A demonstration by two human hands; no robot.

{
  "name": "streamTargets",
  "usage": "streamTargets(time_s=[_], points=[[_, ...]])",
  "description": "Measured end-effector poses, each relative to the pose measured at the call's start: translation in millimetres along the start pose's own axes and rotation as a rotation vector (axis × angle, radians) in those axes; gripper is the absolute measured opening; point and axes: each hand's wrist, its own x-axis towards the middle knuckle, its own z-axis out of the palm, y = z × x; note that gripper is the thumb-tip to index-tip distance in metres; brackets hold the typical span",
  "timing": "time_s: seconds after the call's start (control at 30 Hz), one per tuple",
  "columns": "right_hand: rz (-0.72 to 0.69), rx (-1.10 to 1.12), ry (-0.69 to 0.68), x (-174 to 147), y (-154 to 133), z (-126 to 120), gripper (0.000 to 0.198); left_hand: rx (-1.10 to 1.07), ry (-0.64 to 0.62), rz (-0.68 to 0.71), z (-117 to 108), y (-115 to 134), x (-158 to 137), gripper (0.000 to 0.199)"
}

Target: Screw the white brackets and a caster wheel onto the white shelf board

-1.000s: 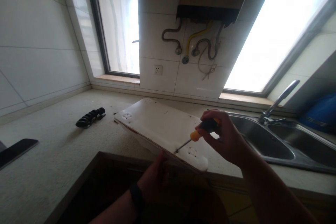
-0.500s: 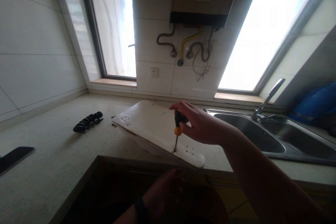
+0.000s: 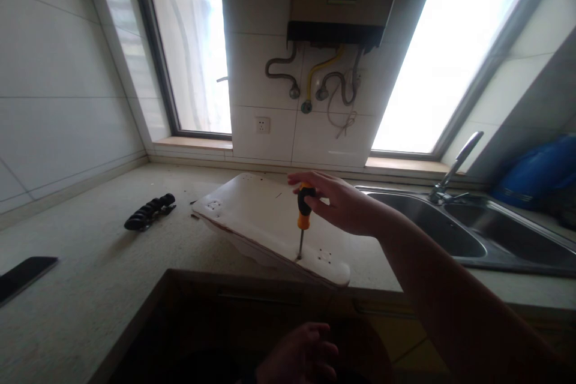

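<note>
My right hand grips a black and orange screwdriver by its handle. The screwdriver stands nearly upright, its tip at a spot by the near edge of a white board with rounded corners. Small groups of holes show near the board's corners. This board lies tilted on the counter, over a white part that is mostly hidden beneath it. Below the counter's front edge, my left hand hangs in shadow, fingers apart and bent a little, touching nothing that I can see.
Left of the board lie a ribbed black object and a dark flat phone-like slab on the speckled counter. A steel double sink with a faucet is at the right. Pipes and a water heater hang on the wall behind.
My left hand has moved down and to the right, away from the board's near edge. The right hand's fingers have shifted on the screwdriver handle, which now stands more upright.
</note>
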Motion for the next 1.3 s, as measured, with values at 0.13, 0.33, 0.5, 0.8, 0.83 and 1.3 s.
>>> streamTargets(time_s=[0.13, 0.33, 0.5, 0.8, 0.83, 1.3], points=[[0.030, -0.122, 0.083, -1, 4, -1, 0.035, -0.008, -0.012, 0.025, 6, 4, -1, 0.077], [0.068, -0.080, -0.020, -6, 7, -5, 0.047, -0.003, -0.066, 0.044, 6, -8, 4, 0.072], [0.071, -0.075, -0.017, -7, 10, -11, 0.038, 0.005, -0.059, 0.023, 0, -11, 8, 0.070], [0.022, -0.057, -0.135, -12, 1, -19, 0.052, -0.069, -0.090, -0.005, 1, 6, 1, 0.071], [0.009, -0.017, -0.151, -11, 1, -19, 0.050, -0.075, -0.094, -0.001, 2, 7, 0, 0.071], [0.115, -0.122, -0.126, -9, 3, -20, 0.036, 0.394, -0.004, 0.229, 31, 28, -17, 0.056]])
